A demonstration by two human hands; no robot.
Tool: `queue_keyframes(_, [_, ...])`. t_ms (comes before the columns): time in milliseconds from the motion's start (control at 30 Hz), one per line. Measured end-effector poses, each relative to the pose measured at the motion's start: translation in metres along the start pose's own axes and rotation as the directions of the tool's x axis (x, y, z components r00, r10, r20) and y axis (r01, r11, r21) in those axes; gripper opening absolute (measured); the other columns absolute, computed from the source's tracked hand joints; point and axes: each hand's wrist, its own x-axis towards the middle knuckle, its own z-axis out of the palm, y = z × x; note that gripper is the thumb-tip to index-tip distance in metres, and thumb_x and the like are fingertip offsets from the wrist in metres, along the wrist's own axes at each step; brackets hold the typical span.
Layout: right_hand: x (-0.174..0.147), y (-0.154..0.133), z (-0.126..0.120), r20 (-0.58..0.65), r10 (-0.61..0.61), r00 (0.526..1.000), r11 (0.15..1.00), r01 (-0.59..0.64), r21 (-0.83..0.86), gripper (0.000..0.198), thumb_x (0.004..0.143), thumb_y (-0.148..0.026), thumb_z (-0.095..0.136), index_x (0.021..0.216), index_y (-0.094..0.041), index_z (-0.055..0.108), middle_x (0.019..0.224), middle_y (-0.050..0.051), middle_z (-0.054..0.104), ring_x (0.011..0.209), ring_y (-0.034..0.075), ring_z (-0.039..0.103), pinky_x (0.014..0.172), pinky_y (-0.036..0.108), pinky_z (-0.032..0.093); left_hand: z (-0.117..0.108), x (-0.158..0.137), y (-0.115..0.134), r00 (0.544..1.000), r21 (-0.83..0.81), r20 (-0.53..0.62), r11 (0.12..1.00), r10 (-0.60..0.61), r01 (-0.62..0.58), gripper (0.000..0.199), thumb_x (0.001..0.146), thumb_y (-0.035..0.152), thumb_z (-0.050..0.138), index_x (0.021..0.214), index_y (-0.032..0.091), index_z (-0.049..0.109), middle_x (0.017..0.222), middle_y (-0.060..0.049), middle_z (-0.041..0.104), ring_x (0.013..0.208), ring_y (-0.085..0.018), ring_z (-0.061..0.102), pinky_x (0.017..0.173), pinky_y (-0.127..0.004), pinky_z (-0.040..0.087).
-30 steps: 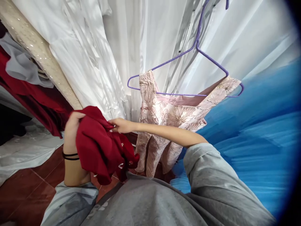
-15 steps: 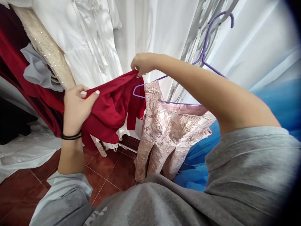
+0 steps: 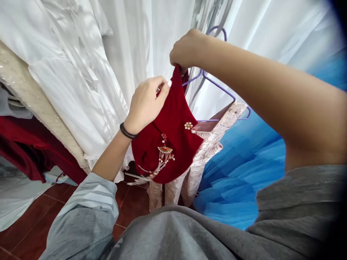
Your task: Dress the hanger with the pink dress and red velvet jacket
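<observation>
Both hands hold up a dark red garment (image 3: 179, 144) decorated with a beaded tassel ornament and a pearl flower. My left hand (image 3: 146, 103) pinches its edge between thumb and fingers, with a black band on the wrist. Higher and to the right, my right hand (image 3: 189, 50) is closed on the garment's top corner, its fingertips mostly hidden. Just behind, a purple hanger (image 3: 219, 86) carries a shiny pink patterned dress (image 3: 200, 155). The red cloth covers part of that dress.
White dresses (image 3: 73, 72) and a beige sequined garment (image 3: 40, 97) hang to the left, beside more dark red cloth (image 3: 27, 144). A blue tulle skirt (image 3: 233, 180) fills the lower right. White curtains (image 3: 146, 36) hang behind, above a red tiled floor (image 3: 29, 220).
Both hands have moved the red garment rightward, in front of the hanger and the pink dress. It has turned, so its beaded ornament now shows. The camera view has shifted to the right.
</observation>
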Motion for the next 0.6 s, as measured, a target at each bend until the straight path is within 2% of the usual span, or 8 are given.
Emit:
queue_keyframes(133, [0.001,-0.017,0.011,0.088,0.037,0.995,0.999,-0.034,-0.038,0.009,0.066,0.001,0.064,0.059,0.006,0.062,0.116,0.01,0.072,0.139,0.026,0.036,0.066,-0.007,0.018,0.028,0.027,-0.037,0.997,0.232,0.043,0.97,0.071,-0.08,0.007,0.091,0.022,0.057,0.086,0.018,0.06,0.086,-0.008,0.063,0.105,-0.028,0.061,0.089,-0.036,0.049])
queue_keyframes(200, [-0.005,-0.02,0.004,0.126,0.006,0.992,0.989,0.012,-0.146,0.016,0.062,0.004,0.07,0.077,0.001,0.071,0.124,0.009,0.069,0.139,0.027,0.041,0.087,0.01,0.041,0.038,0.034,-0.045,0.996,0.29,0.071,0.955,0.05,-0.069,0.009,0.091,0.023,0.055,0.083,0.018,0.057,0.08,-0.007,0.06,0.097,-0.028,0.062,0.084,-0.036,0.048])
queue_keyframes(267, [-0.02,-0.012,-0.007,0.096,-0.076,0.992,0.971,0.096,-0.221,0.037,0.07,0.002,0.066,0.105,-0.007,0.073,0.126,0.004,0.068,0.137,0.027,0.047,0.105,0.036,0.04,0.041,0.038,-0.045,0.996,0.315,0.074,0.947,0.043,-0.064,0.017,0.09,0.027,0.057,0.075,0.02,0.052,0.072,-0.005,0.056,0.086,-0.025,0.061,0.078,-0.034,0.046])
queue_keyframes(333, [-0.041,0.011,-0.014,-0.069,-0.217,0.974,0.963,0.202,-0.179,0.042,0.085,-0.006,0.053,0.124,-0.015,0.068,0.121,-0.001,0.069,0.132,0.022,0.054,0.109,0.043,0.037,0.04,0.039,-0.041,0.996,0.3,0.085,0.952,0.034,-0.058,0.031,0.089,0.034,0.057,0.065,0.022,0.044,0.062,-0.002,0.048,0.074,-0.022,0.057,0.07,-0.032,0.042])
queue_keyframes(400, [-0.065,0.051,-0.004,-0.396,-0.28,0.875,0.955,0.295,-0.024,0.038,0.093,-0.014,0.045,0.123,-0.016,0.067,0.112,-0.002,0.07,0.118,0.013,0.063,0.104,0.032,0.043,0.037,0.042,-0.034,0.994,0.253,0.113,0.967,0.008,-0.036,0.042,0.09,0.04,0.055,0.058,0.023,0.036,0.054,-0.001,0.037,0.064,-0.018,0.05,0.064,-0.031,0.037])
queue_keyframes(500, [-0.095,0.127,0.055,-0.781,0.158,0.604,0.884,0.266,0.384,0.022,0.093,-0.014,0.05,0.103,-0.013,0.07,0.09,0.004,0.069,0.074,0.003,0.064,0.071,0.013,0.048,0.036,0.051,-0.025,0.987,0.187,0.154,0.982,-0.052,0.023,0.046,0.086,0.043,0.058,0.055,0.024,0.031,0.05,0.001,0.026,0.059,-0.017,0.044,0.06,-0.031,0.032])
queue_keyframes(533, [-0.103,0.149,0.083,-0.736,0.356,0.576,0.805,0.21,0.555,0.019,0.094,-0.015,0.05,0.1,-0.012,0.068,0.079,0.005,0.066,0.063,0.003,0.06,0.059,0.014,0.046,0.037,0.055,-0.022,0.983,0.177,0.167,0.983,-0.078,0.048,0.044,0.083,0.04,0.062,0.055,0.024,0.032,0.05,0.001,0.025,0.059,-0.017,0.043,0.059,-0.031,0.031])
queue_keyframes(600, [-0.117,0.176,0.141,-0.455,0.582,0.675,0.628,-0.018,0.778,0.022,0.097,-0.013,0.044,0.091,-0.012,0.065,0.064,0.001,0.058,0.05,0.003,0.049,0.051,0.014,0.042,0.04,0.064,-0.019,0.968,0.166,0.214,0.982,-0.129,0.094,0.04,0.075,0.033,0.067,0.055,0.023,0.034,0.049,0.001,0.025,0.058,-0.016,0.042,0.058,-0.032,0.029])
